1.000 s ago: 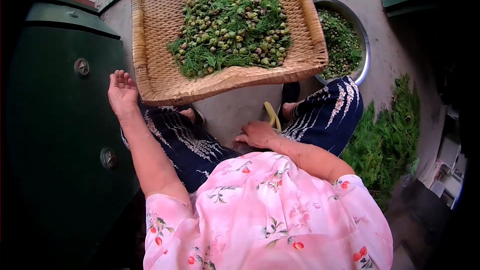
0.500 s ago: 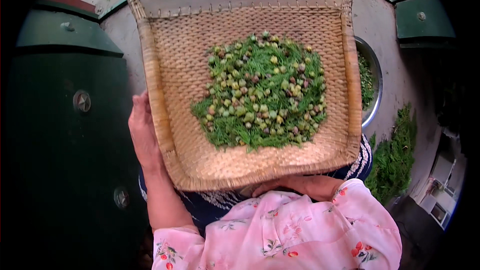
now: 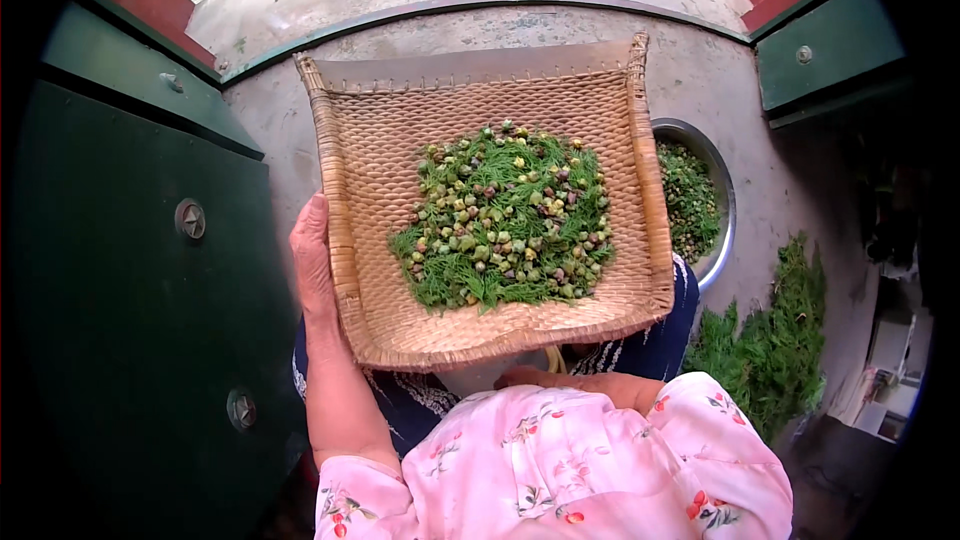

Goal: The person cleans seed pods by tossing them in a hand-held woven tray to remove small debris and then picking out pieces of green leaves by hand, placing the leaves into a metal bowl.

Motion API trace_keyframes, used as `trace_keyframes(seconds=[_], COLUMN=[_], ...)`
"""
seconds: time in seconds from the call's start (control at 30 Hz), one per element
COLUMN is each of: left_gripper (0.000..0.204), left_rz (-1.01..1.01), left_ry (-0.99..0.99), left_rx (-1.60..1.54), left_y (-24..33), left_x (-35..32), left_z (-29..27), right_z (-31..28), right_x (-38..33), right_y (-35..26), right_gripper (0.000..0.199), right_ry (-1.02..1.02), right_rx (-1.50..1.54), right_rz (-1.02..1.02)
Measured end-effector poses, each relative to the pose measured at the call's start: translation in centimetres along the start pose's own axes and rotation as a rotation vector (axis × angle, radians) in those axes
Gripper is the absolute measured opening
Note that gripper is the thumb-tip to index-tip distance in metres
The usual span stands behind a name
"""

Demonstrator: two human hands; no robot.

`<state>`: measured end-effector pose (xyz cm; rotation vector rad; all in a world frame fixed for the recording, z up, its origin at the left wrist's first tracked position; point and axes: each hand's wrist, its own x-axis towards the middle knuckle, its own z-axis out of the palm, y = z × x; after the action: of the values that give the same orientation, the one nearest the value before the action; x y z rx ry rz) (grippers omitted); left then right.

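Note:
A woven winnowing basket [image 3: 375, 160], flat and square with raised sides, is held up over my lap. On it lies a heap of small green and brownish seed cones [image 3: 505, 240] mixed with feathery green sprigs [image 3: 440, 285]. My left hand [image 3: 314, 252] grips the basket's left side, thumb along the rim and most fingers hidden beneath. Close to my body, below the near rim, is my right hand [image 3: 522, 376]; its fingers are mostly hidden. A yellowish curved piece [image 3: 555, 360] shows beside it, too little to name.
Right of the basket, a round metal basin [image 3: 728, 205] on the concrete floor holds more cones. Cut green branches [image 3: 775, 350] lie nearer on that side. Dark green door panels [image 3: 130, 270] stand close on my left. A raised sill [image 3: 480, 2] crosses the floor ahead.
The basket now appears smaller and shifted left, with its far edge lower in view. More of the basin and floor shows. My left hand keeps its hold on the basket's side.

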<state>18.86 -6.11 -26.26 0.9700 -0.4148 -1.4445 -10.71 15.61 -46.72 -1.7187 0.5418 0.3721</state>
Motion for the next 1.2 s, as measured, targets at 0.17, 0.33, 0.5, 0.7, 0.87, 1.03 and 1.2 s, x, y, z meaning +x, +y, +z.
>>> trace_keyframes(seconds=[0.17,0.33,0.5,0.7,0.87,1.03,1.2], left_gripper=[0.039,0.033,0.028,0.027,0.026,0.028,0.022], left_rz=[0.076,0.378,0.313,-0.109,-0.261,-0.684,-0.709], left_ry=[0.203,0.451,0.679,0.865,1.068,0.634,0.436], left_rx=[0.089,0.236,0.486,0.725,0.681,0.857,1.016], left_y=[-2.0,1.0,2.2,-1.7,-7.2,-18.5,-31.6], left_x=[-2.7,-12.1,-23.4,-37.5,-46.7,-52.1,-58.3], left_z=[-5.5,-7.1,-13.9,-20.3,-21.1,-19.1,-18.0], right_z=[-1.1,-1.2,-1.7,-1.5,-1.7,-3.2,-3.3], right_x=[-0.8,0.3,-0.3,0.0,0.1,0.9,0.5], right_y=[-4.1,-4.1,-4.9,-4.6,-5.8,-8.4,-7.2], right_gripper=[0.027,0.035,0.047,0.048,0.049,0.049,0.048], right_ry=[-0.014,-0.066,0.08,0.092,0.071,-0.026,-0.055], right_rx=[-0.033,-0.092,-0.033,0.142,0.284,0.124,0.15], right_rz=[0.165,0.204,0.209,0.234,0.214,0.288,0.402])
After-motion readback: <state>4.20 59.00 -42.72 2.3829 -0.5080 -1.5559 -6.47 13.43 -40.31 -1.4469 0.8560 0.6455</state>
